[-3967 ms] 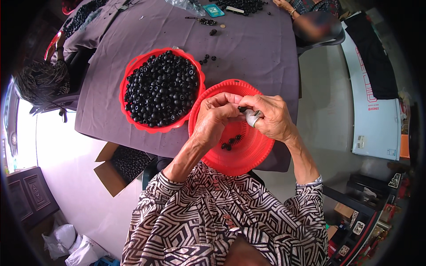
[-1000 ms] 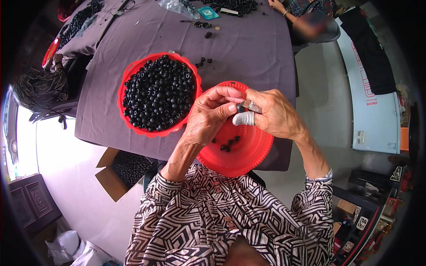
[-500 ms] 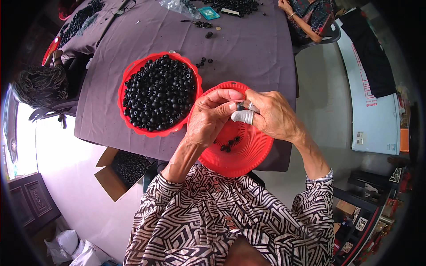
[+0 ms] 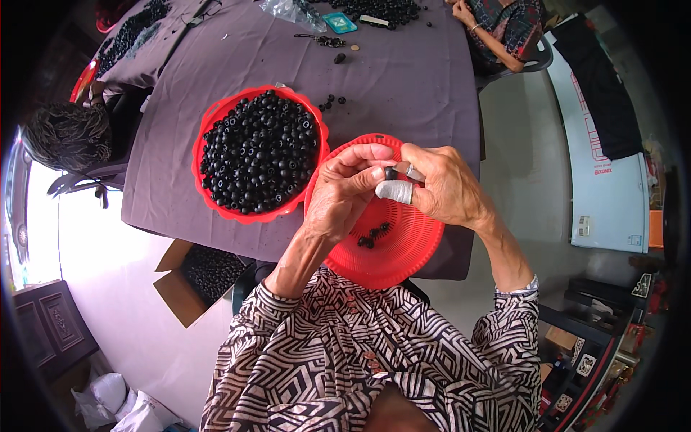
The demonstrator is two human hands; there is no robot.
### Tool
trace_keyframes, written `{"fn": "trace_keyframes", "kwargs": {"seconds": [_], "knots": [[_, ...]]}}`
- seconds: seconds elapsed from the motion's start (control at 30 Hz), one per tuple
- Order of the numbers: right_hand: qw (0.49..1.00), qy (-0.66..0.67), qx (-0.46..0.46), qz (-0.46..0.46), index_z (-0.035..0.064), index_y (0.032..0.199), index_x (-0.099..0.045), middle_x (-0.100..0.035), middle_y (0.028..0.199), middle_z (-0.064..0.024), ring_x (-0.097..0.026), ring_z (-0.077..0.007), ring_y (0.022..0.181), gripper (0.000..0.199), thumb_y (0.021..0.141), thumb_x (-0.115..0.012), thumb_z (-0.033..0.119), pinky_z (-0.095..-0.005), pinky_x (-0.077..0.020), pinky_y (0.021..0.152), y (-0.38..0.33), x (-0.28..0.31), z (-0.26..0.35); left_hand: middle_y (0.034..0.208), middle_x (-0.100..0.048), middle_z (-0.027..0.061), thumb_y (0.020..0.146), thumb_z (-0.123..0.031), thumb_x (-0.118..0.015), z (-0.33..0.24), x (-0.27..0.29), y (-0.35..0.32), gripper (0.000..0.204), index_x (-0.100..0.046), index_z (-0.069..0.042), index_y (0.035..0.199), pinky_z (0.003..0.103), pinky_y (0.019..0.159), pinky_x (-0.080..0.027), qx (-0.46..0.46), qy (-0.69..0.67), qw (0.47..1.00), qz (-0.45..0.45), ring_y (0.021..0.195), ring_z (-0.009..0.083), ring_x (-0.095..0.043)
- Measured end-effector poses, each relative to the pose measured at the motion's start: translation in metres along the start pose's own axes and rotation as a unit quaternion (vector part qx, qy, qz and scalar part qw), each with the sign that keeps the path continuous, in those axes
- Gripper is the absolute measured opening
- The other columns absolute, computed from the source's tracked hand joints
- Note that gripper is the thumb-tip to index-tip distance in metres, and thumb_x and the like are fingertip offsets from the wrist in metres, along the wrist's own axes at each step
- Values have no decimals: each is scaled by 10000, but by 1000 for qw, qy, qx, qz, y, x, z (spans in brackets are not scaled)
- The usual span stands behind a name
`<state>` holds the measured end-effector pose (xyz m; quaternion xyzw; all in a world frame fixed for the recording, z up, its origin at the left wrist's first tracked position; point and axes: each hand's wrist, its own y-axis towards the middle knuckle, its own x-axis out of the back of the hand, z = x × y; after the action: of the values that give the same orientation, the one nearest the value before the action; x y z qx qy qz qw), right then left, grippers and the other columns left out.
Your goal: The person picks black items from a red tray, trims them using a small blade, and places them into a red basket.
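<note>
Above a red plastic basket [image 4: 421,241], my two hands meet fingertip to fingertip. A round black bead [image 4: 391,173] sits between them, pinched by the thumb and fingers of my left hand [image 4: 338,191]. From the other side my right hand [image 4: 450,187] closes in, its thumb and forefinger bent against the bead; whether a small tool is also in it is hidden. White wraps [image 4: 394,191] cover the right thumb and part of the forefinger. A few black beads [image 4: 374,235] lie at the bottom of the basket.
Left of my hands stands a scalloped red bowl [image 4: 198,155] heaped with black beads [image 4: 259,151]. Loose beads [image 4: 332,99] dot the grey tablecloth [image 4: 410,79]. Two people sit at the table's far left and far right. A cardboard box [image 4: 180,295] of beads is below the table.
My right fingers have shifted slightly around the bead, and more of its round black side shows now. My left hand stays nearly still.
</note>
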<state>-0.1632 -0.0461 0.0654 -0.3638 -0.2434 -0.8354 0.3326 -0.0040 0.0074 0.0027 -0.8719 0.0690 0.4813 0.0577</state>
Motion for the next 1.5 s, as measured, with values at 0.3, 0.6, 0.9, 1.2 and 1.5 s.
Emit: {"fn": "trace_keyframes", "kwargs": {"seconds": [0.3,0.6,0.9,1.2,1.5], "knots": [[999,-5,-23,32,2,732,-464,-467,551,-109,-487,-264,469,441,779,-674,388,-365,-385,465,2,0,-2,941,-633,74,824,28,-586,0,3,1,218,-583,4,1041,264,784,-494,0,14,1000,-5,862,136,-600],[1000,-17,8,2,-2,697,-476,-538,590,-185,-536,-354,515,347,804,-639,284,-435,-408,495,-2,-6,-7,954,-624,91,830,35,-573,0,2,0,222,-570,16,1051,281,813,-491,-29,39,999,11,883,165,-604],[974,66,86,-197,40,907,-575,-603,694,-70,-569,-138,536,272,696,-745,65,-289,-448,442,-2,-15,2,949,-627,107,841,-8,-574,4,9,5,323,-479,3,1149,314,839,-487,-41,-45,996,63,900,202,-609],[968,17,175,-178,38,986,-586,-606,719,-81,-601,-192,578,379,635,-660,-84,-295,-484,490,2,-25,-6,985,-615,81,833,12,-565,4,4,3,304,-495,-8,1128,319,832,-486,-36,-28,999,20,898,179,-602],[976,-66,146,-148,19,915,-552,-643,787,-54,-640,-207,660,334,597,-609,-68,-307,-512,508,-5,-35,-14,963,-612,81,813,58,-527,9,9,-1,267,-524,20,1077,261,816,-484,20,43,996,-70,863,142,-598]]}}
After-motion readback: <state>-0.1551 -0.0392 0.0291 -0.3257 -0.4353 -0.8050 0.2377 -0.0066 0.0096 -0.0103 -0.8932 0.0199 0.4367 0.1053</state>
